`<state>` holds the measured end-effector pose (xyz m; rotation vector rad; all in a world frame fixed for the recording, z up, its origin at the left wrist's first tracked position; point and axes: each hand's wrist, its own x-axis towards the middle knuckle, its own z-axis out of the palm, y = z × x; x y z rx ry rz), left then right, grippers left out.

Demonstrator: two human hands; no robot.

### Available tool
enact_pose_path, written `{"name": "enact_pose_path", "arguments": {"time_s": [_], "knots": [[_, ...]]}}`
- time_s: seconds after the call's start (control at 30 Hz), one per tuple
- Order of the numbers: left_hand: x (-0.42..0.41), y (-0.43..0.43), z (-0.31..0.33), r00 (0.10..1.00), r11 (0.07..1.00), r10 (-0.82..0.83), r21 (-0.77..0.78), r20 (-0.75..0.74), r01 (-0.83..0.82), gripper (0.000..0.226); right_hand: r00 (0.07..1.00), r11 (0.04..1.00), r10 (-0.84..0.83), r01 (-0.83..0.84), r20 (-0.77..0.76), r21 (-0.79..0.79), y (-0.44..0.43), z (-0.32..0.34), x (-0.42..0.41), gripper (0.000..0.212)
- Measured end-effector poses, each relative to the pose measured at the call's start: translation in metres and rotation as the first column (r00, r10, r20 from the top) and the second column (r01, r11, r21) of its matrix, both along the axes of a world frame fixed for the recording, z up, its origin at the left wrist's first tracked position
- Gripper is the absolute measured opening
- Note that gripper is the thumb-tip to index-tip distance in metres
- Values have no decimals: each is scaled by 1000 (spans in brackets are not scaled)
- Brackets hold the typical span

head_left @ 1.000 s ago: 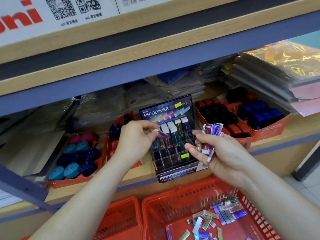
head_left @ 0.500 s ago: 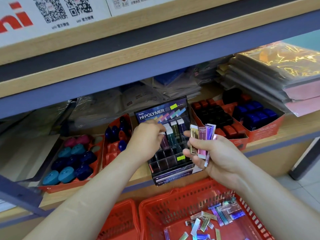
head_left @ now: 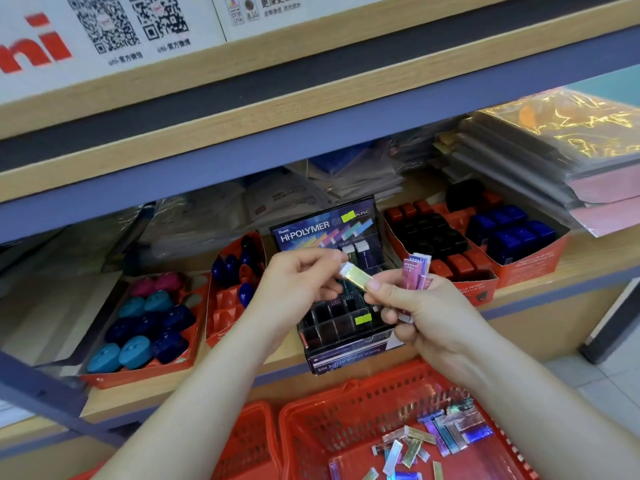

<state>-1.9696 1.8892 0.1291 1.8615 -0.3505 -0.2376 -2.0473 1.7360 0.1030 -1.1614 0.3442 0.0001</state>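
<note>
Withdrawn from the shelf display (head_left: 346,356), left hand (head_left: 298,284) pinches gold eraser (head_left: 356,276); right hand (head_left: 427,315) grips erasers (head_left: 414,271).

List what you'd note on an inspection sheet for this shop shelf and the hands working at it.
Surface: wooden shelf, crowded with display trays.
Job's things: gold eraser between the hands; eraser bunch; display box on the shelf, its front slots look empty; loose erasers in the red basket below.
Clutter: orange trays of coloured items on both sides of the box; wrapped packs stacked behind and at right.
Hands: left hand pinches the gold eraser's end; right hand grips the eraser bunch, thumb on the gold eraser.
Cables: nothing seen.
Surroundings: QR-code sign on the upper shelf; second basket at left; tiled floor at right.
</note>
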Motion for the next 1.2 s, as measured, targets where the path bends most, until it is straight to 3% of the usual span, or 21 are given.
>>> {"name": "enact_pose_path", "arguments": {"time_s": [0.1, 0.2, 0.4, 0.57, 0.73, 0.93, 1.07, 1.2], "knots": [[-11, 4, -1, 990, 992, -81, -109, -120, 68, 16, 999, 998, 25, -23, 27, -67, 2, -3, 0, 5], [-10, 4, -3, 991, 991, -11, -133, -137, -7, 15, 1000, 998, 8, -7, 15, -65, 3, -4, 0, 9], [4, 2, 6, 995, 987, 85, -129, -59, -92, 12, 987, 964, -141, 155, -79, 215, -11, 3, 2, 24], [27, -8, 6, 979, 989, 126, 63, 158, -137, 12, 981, 964, -176, 188, -81, 190, -21, 2, 0, 17], [48, -26, 2, 933, 938, 34, 312, 359, -154, 10, 976, 966, -200, 211, -85, 152, -26, 2, -2, 18], [64, -39, -10, 829, 761, -226, 624, 512, -177, 17, 973, 948, -207, 224, -99, 228, -30, 11, -5, 19], [66, -49, -16, 770, 648, -327, 723, 548, -240, 16, 983, 938, -171, 183, -63, 293, -31, 14, -7, 18], [68, -59, -13, 752, 568, -328, 755, 572, -327, 15, 985, 941, -165, 171, -45, 292, -31, 14, -7, 16]]}}
